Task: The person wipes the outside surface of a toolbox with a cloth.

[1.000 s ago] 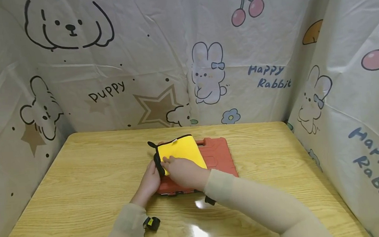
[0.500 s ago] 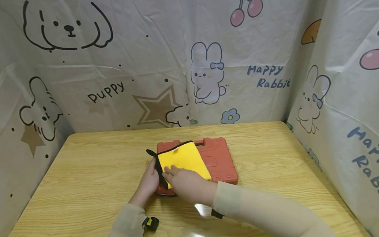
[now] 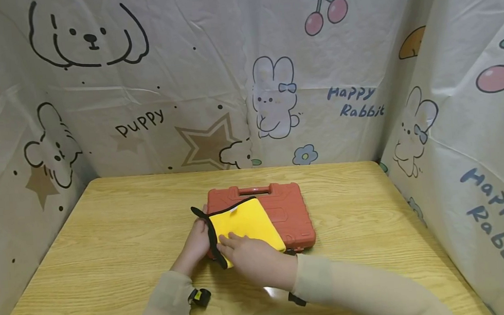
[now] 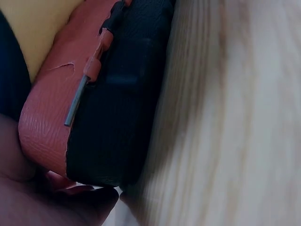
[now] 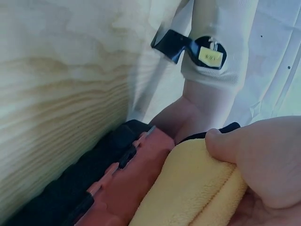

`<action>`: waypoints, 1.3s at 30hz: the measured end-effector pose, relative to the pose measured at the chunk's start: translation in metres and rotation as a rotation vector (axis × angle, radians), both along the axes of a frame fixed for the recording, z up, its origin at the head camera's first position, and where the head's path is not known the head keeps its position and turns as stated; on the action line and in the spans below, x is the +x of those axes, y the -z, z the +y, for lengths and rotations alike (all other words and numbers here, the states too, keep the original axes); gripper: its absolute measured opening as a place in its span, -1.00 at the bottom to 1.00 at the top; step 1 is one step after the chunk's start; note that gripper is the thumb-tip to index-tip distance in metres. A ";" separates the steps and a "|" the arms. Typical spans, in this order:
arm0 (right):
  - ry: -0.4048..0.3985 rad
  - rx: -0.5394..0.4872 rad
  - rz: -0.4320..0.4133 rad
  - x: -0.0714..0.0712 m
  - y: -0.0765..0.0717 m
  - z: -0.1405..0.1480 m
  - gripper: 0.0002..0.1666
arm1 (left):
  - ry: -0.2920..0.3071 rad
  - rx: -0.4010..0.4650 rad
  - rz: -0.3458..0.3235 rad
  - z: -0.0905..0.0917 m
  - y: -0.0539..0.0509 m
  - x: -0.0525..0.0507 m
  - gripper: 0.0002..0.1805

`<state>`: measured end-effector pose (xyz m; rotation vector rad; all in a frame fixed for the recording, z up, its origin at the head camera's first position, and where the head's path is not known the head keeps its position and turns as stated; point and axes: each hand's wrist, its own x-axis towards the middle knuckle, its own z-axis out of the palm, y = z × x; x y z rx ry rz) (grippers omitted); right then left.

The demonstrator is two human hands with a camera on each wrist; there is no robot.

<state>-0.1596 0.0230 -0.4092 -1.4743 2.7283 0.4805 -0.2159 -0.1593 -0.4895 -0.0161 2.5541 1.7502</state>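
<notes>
A red plastic case (image 3: 290,208) with a black lower half lies flat on the wooden table, handle at the far side. On its top, at the left, is a folded yellow cloth (image 3: 247,221) with black edging; it hangs over the case's near edge. My left hand (image 3: 197,246) holds the case's left side, its fingertips partly hidden by the cloth. The left wrist view shows fingers (image 4: 89,202) at a case corner beside a metal hinge pin. My right hand (image 3: 259,259) grips the cloth, fingers on top; its thumb (image 5: 218,143) shows against the cloth in the right wrist view.
The wooden table (image 3: 129,224) surrounds the case. A printed fabric curtain (image 3: 211,82) encloses the back and both sides. A small black device (image 3: 200,297) is strapped to the left wrist, and a similar one (image 3: 297,299) to the right.
My right hand and the yellow cloth have slid toward the near edge of the case, uncovering the handle and far left corner. The left hand and the case have hardly moved.
</notes>
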 end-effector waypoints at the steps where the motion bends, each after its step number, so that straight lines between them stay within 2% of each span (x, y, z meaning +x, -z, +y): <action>1: -0.006 0.001 0.002 0.002 0.000 0.001 -0.40 | -0.001 0.001 -0.002 0.000 0.000 0.000 -0.39; 10: -0.066 -0.007 0.035 0.007 0.004 0.005 -0.39 | -0.002 -0.017 -0.036 -0.002 0.000 0.001 -0.38; 24: -0.014 -0.065 -0.060 -0.002 0.006 0.003 -0.42 | -0.005 -0.014 -0.071 -0.002 -0.001 0.002 -0.36; 28: 0.002 -0.087 -0.083 -0.007 0.003 0.002 -0.43 | -0.011 -0.021 -0.046 -0.001 -0.001 0.001 -0.38; 35: 0.034 -0.104 -0.112 -0.019 0.000 0.001 -0.41 | 0.003 -0.062 0.038 -0.001 0.000 0.000 -0.47; 39: 0.059 -0.125 -0.133 -0.028 0.001 0.000 -0.43 | 0.009 -0.119 0.035 -0.001 -0.001 0.001 -0.46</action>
